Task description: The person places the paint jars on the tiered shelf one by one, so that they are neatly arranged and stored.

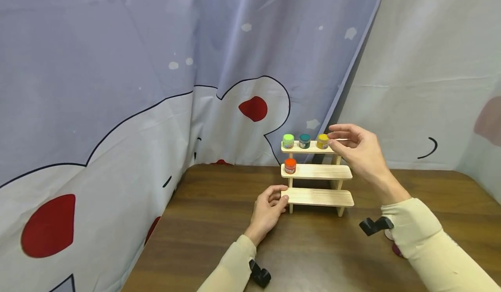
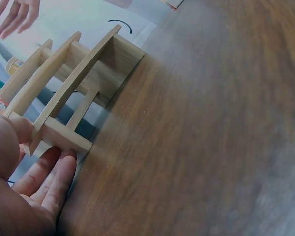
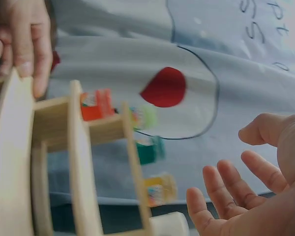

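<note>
Head view evenly lit; jars (image 3: 150, 152) blurred in right wrist view; pale glare on tabletop (image 2: 196, 128).

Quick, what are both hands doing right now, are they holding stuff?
Left hand: holding the wooden stand at its bottom shelf's left end.
Right hand: open, holding nothing, near the yellow jar.

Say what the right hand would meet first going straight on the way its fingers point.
Probably the yellow jar, just left of the right hand in the head view, on the top tier of the wooden stand. Depth is unclear, so the hand might pass in front of or above it.
</note>
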### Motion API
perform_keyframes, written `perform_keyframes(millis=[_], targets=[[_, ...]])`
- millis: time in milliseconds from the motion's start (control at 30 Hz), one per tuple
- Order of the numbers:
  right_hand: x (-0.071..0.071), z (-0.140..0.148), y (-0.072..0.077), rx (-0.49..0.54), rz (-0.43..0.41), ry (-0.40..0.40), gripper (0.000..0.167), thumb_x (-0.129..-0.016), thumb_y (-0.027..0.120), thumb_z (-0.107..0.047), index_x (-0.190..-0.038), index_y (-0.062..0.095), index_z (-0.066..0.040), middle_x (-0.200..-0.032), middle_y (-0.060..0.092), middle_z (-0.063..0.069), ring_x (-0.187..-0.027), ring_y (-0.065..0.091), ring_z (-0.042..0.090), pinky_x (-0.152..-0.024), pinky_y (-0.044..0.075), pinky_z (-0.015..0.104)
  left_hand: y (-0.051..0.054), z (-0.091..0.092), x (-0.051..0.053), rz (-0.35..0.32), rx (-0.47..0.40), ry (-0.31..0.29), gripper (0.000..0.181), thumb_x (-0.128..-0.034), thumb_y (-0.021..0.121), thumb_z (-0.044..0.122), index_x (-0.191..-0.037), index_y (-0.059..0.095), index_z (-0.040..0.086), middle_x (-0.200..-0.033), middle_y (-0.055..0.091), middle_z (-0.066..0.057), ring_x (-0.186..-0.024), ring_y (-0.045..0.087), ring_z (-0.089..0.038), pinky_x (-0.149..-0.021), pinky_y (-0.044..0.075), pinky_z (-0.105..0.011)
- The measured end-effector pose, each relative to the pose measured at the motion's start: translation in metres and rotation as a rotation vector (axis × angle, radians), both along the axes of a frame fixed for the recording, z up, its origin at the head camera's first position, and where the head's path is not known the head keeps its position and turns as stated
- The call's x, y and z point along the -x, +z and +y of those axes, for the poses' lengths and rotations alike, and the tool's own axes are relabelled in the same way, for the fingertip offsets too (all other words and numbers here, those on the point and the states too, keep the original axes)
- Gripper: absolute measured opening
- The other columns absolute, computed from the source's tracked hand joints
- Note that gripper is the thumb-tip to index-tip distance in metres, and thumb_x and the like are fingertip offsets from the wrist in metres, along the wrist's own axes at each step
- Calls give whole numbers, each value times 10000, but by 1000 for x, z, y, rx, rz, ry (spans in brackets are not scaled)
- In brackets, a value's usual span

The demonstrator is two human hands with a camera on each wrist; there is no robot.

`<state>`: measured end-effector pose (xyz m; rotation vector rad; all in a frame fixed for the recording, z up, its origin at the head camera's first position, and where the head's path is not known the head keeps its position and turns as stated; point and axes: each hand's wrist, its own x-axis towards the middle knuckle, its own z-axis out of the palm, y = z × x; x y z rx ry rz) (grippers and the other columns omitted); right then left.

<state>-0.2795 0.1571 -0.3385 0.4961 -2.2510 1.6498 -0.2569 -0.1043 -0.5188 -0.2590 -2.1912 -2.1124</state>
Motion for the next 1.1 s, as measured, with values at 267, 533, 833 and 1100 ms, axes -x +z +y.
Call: perform_keyframes(millis=[267,533,833,1100], targets=[[-17,36,33,166,0,-13,454,-1015,810,-29,-1448,686,-87,-1224,783,-41,-1070,793,88,-843,670,244,1,0,1,-7,-4,-8,273,-1078,764,143,-1351,762,134,-1172,796,-144,-1036,792,-304,-853,692,-379],[-33,67,44,284,28,5,515,-970,849,6,-1453,679,-51,-1260,777,27,-1051,809,105,-837,671,266,-3,-5,1,-21,10,-8,273,-1085,756,143,-1357,758,133,-1173,786,-140,-1038,786,-288,-862,691,-367],[-52,100,43,219,13,-98,540,-985,834,-1,-1492,675,-97,-1266,787,-43,-1021,805,37,-827,648,186,-4,-6,1,-25,16,-14,269,-1086,755,151,-1354,759,142,-1177,780,-134,-1024,781,-262,-858,689,-351],[-68,131,35,81,-11,-227,519,-1010,830,-74,-1499,665,-127,-1248,779,-147,-947,794,-3,-817,628,142,-1,-2,2,-26,8,-22,278,-1084,756,144,-1362,755,129,-1176,781,-141,-1027,777,-270,-868,690,-370]])
